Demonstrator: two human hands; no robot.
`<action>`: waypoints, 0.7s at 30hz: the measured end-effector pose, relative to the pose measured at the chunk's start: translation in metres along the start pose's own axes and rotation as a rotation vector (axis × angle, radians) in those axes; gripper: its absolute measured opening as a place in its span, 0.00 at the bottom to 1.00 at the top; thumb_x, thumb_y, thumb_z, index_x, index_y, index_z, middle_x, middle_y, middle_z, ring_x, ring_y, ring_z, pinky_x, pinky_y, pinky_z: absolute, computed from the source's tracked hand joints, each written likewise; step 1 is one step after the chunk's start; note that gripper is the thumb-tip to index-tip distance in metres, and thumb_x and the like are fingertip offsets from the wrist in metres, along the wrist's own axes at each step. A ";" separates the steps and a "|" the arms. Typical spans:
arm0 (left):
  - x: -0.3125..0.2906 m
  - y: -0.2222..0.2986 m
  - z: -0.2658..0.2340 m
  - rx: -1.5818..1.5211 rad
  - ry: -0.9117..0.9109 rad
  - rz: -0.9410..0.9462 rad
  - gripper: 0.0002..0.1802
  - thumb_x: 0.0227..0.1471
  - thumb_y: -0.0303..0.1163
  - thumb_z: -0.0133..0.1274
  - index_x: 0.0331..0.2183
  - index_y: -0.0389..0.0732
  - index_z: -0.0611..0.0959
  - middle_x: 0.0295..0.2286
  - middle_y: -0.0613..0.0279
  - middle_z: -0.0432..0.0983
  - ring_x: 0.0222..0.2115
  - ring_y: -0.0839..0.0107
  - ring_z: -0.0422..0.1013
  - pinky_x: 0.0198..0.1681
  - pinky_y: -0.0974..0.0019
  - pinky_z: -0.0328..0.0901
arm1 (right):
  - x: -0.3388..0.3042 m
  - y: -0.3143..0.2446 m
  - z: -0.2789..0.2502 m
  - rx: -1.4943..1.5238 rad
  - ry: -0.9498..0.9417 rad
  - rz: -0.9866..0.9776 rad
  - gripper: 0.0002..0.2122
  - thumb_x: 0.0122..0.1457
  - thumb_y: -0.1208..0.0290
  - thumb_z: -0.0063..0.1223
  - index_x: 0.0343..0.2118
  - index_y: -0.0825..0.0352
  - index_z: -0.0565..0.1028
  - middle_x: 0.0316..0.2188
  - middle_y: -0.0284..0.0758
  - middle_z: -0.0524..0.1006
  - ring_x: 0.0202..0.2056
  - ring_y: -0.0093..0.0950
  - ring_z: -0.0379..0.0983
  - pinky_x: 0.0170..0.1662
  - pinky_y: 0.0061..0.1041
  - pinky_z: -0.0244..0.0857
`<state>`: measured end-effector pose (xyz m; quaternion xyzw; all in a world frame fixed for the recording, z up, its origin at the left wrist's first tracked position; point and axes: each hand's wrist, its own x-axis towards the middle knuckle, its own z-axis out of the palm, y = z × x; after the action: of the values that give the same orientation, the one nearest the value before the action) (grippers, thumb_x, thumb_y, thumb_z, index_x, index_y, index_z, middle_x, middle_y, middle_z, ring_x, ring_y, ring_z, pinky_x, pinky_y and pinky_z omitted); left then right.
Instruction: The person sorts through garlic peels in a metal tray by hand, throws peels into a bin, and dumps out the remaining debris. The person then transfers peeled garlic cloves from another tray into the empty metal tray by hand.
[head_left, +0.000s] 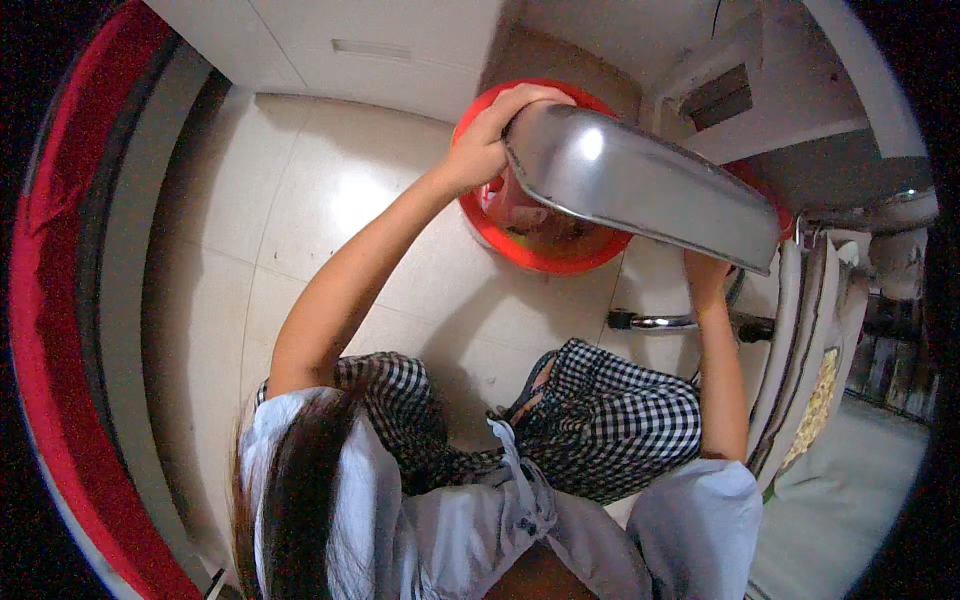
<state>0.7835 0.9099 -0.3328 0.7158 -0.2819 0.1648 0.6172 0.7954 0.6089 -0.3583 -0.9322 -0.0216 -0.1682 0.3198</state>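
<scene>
A deep rectangular metal pan (640, 180) is tipped on its side above a red-rimmed bin (545, 262). At the pan's far left end my left hand (497, 135) grips the edge, fingers stretched along the rim. My right hand (708, 270) has hold of the near right end; most of its fingers are hidden behind the pan. Inside the bin some contents show, too dark to name. The pan's inner side is turned away from view.
Pale floor tiles (330, 230) lie under the bin. A white cabinet (370, 60) stands behind it. Along the right are a metal-framed rack (790, 330) and a black-and-chrome bar (660, 322) near the floor. Red fabric (60, 300) borders the left.
</scene>
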 end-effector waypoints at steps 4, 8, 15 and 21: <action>0.003 0.006 0.004 -0.012 0.054 -0.041 0.23 0.34 0.14 0.39 0.39 0.39 0.66 0.38 0.60 0.62 0.42 0.68 0.57 0.45 0.71 0.51 | 0.008 0.038 0.007 0.054 0.027 -0.232 0.14 0.43 0.77 0.48 0.36 0.68 0.65 0.34 0.39 0.68 0.36 0.33 0.64 0.39 0.29 0.57; 0.010 0.025 0.005 -0.075 -0.014 -0.260 0.24 0.35 0.14 0.38 0.40 0.40 0.65 0.37 0.61 0.62 0.42 0.71 0.56 0.44 0.72 0.52 | 0.011 0.045 0.000 0.102 0.040 -0.446 0.14 0.41 0.76 0.49 0.35 0.65 0.68 0.31 0.41 0.69 0.35 0.38 0.65 0.40 0.32 0.56; 0.011 0.048 0.011 0.063 0.094 -0.084 0.19 0.40 0.19 0.38 0.40 0.39 0.64 0.33 0.65 0.64 0.38 0.75 0.58 0.42 0.73 0.53 | 0.026 0.008 -0.011 -0.021 0.533 -0.498 0.12 0.43 0.85 0.45 0.33 0.71 0.64 0.26 0.34 0.68 0.26 0.22 0.65 0.29 0.18 0.60; 0.004 0.082 0.026 -0.009 0.150 -0.494 0.21 0.40 0.18 0.36 0.42 0.39 0.62 0.37 0.62 0.60 0.41 0.73 0.55 0.45 0.73 0.49 | 0.014 -0.033 -0.045 0.181 0.103 -0.548 0.13 0.41 0.85 0.47 0.33 0.70 0.64 0.30 0.37 0.67 0.28 0.25 0.66 0.30 0.19 0.61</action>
<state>0.7339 0.8776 -0.2707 0.7461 -0.0525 0.0604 0.6610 0.7900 0.6073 -0.3016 -0.8495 -0.2715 -0.2928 0.3447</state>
